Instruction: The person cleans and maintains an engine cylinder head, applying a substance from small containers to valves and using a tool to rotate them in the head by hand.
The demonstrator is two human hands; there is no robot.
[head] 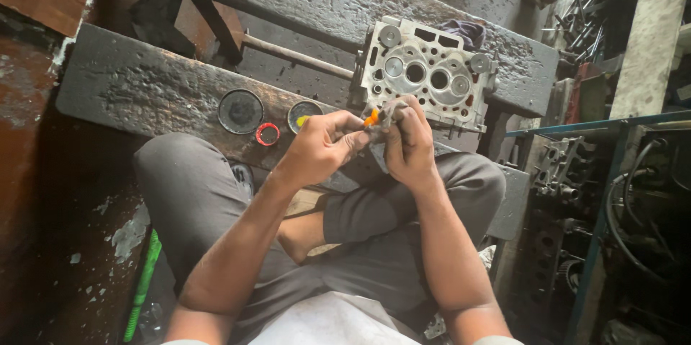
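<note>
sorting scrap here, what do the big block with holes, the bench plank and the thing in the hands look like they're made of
Block with holes: looks like cast aluminium, pale grey and matte, with machined round bores.
Bench plank: probably wood, blackened and greasy with a rough worn face; the coating leaves it open.
Both the left hand and right hand hold a grey rag, seemingly cloth since it crumples, around a small orange piece, possibly plastic.
</note>
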